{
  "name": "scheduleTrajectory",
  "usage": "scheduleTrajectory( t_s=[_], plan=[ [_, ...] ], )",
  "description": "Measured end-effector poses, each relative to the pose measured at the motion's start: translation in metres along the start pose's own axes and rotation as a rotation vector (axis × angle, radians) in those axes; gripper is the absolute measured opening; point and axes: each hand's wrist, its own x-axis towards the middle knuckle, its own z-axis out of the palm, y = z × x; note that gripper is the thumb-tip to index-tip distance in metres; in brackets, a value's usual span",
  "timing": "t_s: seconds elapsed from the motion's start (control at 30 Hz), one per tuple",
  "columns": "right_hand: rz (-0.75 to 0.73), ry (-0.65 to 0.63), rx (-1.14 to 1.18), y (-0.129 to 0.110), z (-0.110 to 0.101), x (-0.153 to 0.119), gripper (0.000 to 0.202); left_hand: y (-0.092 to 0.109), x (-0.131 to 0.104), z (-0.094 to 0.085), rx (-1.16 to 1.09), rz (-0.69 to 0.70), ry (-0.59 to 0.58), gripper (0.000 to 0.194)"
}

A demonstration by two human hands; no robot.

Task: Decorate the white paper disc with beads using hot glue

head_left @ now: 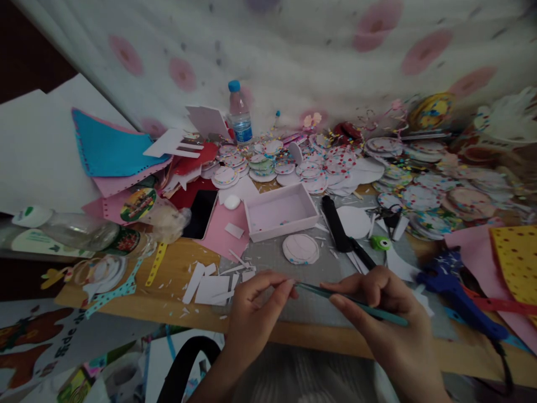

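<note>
- Both hands meet low over the grey mat [272, 260] on the bench [176, 263], sharing one slim teal tool [356, 303].
- Right hand [386, 313]: grip closed around the tool's shaft like a pen, tool slanting up and left.
- Left hand [255, 313]: grip narrow, thumb and forefinger pinching at the tool's tip; whether anything small sits there, I cannot tell.
- Just beyond the fingers, a round white disc [300, 248] lies flat on the mat.
- Behind it, an open white box [280, 211].
- Blue glue gun [455, 285] lies to the right; a water bottle [239, 115] stands at the back.
</note>
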Motion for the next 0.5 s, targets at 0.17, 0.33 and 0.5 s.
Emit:
scheduleTrajectory(
  t_s=[0.17,0.33,0.5],
  plan=[
    [0.081,0.065,0.031,-0.005,0.006,-0.002,0.041,0.002,0.0,0.0,0.01,-0.054,-0.024,0.019],
    [0.064,0.065,0.016,-0.004,0.007,0.0,0.04,0.002,0.001,-0.001,0.009,-0.051,-0.039,0.018],
    [-0.182,0.033,-0.115,0.005,0.002,0.001,0.039,-0.001,0.001,0.0,-0.009,-0.059,-0.035,0.018]
  ],
)
